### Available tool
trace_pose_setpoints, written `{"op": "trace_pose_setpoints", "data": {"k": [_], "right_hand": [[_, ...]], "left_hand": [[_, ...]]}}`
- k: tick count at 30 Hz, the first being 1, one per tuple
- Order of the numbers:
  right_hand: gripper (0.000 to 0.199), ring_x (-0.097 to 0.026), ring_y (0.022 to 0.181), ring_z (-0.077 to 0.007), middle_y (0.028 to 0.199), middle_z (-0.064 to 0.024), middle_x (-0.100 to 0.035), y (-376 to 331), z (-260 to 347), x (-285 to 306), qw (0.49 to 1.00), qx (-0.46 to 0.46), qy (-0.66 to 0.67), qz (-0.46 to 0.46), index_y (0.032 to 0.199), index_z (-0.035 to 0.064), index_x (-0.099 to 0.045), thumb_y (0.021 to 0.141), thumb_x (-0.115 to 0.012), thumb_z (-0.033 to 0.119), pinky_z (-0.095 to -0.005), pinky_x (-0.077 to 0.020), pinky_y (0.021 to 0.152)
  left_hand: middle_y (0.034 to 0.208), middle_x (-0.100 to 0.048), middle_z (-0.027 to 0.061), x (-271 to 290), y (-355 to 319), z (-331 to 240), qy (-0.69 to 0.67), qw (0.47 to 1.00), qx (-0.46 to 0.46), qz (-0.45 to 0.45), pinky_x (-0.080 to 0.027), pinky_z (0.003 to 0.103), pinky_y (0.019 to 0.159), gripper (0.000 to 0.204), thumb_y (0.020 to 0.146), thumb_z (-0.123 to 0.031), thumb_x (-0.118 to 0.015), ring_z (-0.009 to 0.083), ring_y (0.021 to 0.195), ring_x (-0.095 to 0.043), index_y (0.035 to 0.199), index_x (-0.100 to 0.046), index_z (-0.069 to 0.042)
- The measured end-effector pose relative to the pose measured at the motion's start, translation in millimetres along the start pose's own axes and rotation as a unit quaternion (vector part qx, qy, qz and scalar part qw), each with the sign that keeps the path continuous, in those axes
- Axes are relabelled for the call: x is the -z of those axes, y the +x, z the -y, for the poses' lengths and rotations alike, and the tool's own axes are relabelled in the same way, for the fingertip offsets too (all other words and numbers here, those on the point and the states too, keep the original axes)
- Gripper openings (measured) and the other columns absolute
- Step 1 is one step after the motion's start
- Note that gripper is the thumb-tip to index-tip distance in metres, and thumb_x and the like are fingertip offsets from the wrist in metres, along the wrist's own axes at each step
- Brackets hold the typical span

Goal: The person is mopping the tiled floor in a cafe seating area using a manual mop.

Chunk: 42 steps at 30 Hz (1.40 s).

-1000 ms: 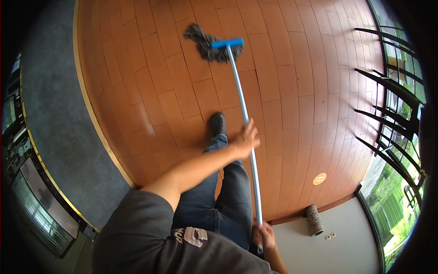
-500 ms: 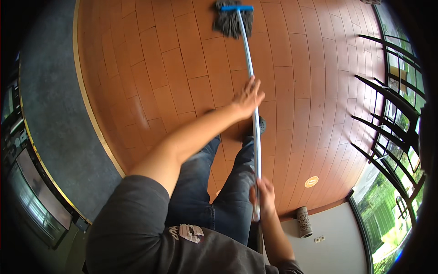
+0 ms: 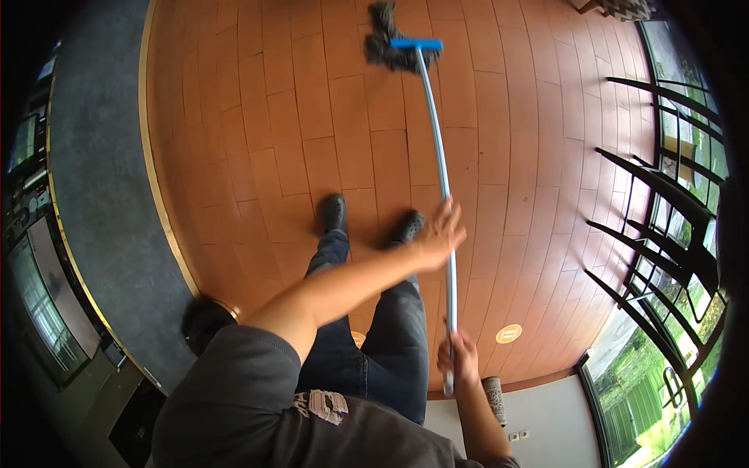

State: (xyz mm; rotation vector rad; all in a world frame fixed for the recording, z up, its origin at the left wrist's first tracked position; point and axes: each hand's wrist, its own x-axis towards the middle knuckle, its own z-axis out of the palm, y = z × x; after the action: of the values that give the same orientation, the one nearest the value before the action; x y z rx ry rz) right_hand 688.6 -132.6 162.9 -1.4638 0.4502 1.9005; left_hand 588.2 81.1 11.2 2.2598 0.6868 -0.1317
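Note:
A string mop lies stretched away from me, its light metal handle (image 3: 438, 148) running from the far floor to near my right hip. At the far end, a blue clamp bar (image 3: 417, 44) carries dark grey mop strings (image 3: 384, 47), bunched on the tiles to its left. Partway down the handle is my left hand (image 3: 441, 238), closed round it with some fingers loosely extended. My right hand (image 3: 461, 360) grips the handle near its lower end, just above the tip.
Black metal-legged furniture (image 3: 663, 168) lines the window side at right. A dark counter (image 3: 97, 171) runs along the left. Near the wall behind me stands a patterned cylinder (image 3: 495, 402). A round floor sticker (image 3: 509, 334) lies right of my legs. My dark clogs (image 3: 333, 214) rest on brown tiles.
Both hands and the mop handle have come nearer to me. The mop head has drawn closer, its strings now trailing beyond the blue bar. My feet have come into fuller view.

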Motion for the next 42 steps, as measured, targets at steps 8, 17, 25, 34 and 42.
{"op": "trace_pose_setpoints", "data": {"k": [8,17,25,34,42], "right_hand": [[0.035,-0.038,0.039,-0.0106,0.062,-0.0028,-0.044,-91.5,-2.7,63.8,0.997,-0.039,-0.003,-0.068,0.129,0.0079,-0.048,0.099,-0.05,0.027,-0.0263,-0.0322,0.034],[0.029,-0.039,0.038,-0.0099,0.058,-0.0019,-0.046,133.7,158.9,-54.7,0.988,0.119,-0.069,0.071,0.08,0.0114,-0.044,0.1,-0.047,0.032,-0.0243,-0.0316,0.031],[0.043,-0.039,0.041,-0.0098,0.061,-0.0009,-0.044,119.7,131.9,-1.0,0.989,0.036,-0.145,0.014,0.137,0.0126,-0.045,0.1,-0.048,0.035,-0.0265,-0.0361,0.036],[0.04,-0.042,0.036,-0.0148,0.052,-0.0062,-0.046,-119.4,148.2,107.5,0.953,-0.188,-0.23,-0.058,0.129,0.001,-0.046,0.099,-0.047,0.027,-0.029,-0.0343,0.034],[0.033,-0.039,0.038,-0.009,0.054,0.0006,-0.044,-32.0,167.4,-12.3,0.857,-0.158,-0.485,-0.071,0.122,0.0054,-0.056,0.098,-0.051,0.028,-0.0249,-0.0333,0.035]], "left_hand": [[0.154,-0.018,0.0239,-56.4,-5.3,-75.1,-0.079,0.994,-0.068,0.043,-0.013,0.05,0.119,0.041,0.092,-0.011,-0.046,0.0398,0.145,-0.008,0.132,-0.051,-0.005],[0.153,-0.019,0.0257,63.7,127.0,84.9,0.105,0.993,0.043,-0.03,-0.03,0.048,0.114,0.036,0.083,0.003,-0.055,0.0396,0.143,-0.017,0.119,-0.048,0.0],[0.146,-0.033,0.0244,-0.9,93.7,46.3,0.128,0.99,0.037,-0.051,-0.014,0.059,0.115,0.039,0.088,-0.019,-0.05,0.0416,0.142,-0.02,0.124,-0.051,-0.003],[0.089,-0.059,0.005,-45.0,12.8,-121.5,-0.067,0.981,-0.153,-0.096,-0.042,0.04,0.093,0.011,0.086,-0.015,-0.054,0.0216,0.098,-0.054,0.094,-0.061,-0.012],[0.087,-0.063,0.0066,-40.0,-39.3,24.4,-0.151,0.955,0.122,-0.224,-0.035,0.047,0.098,0.012,0.071,-0.009,-0.065,0.0265,0.101,-0.054,0.082,-0.067,-0.014]]}}
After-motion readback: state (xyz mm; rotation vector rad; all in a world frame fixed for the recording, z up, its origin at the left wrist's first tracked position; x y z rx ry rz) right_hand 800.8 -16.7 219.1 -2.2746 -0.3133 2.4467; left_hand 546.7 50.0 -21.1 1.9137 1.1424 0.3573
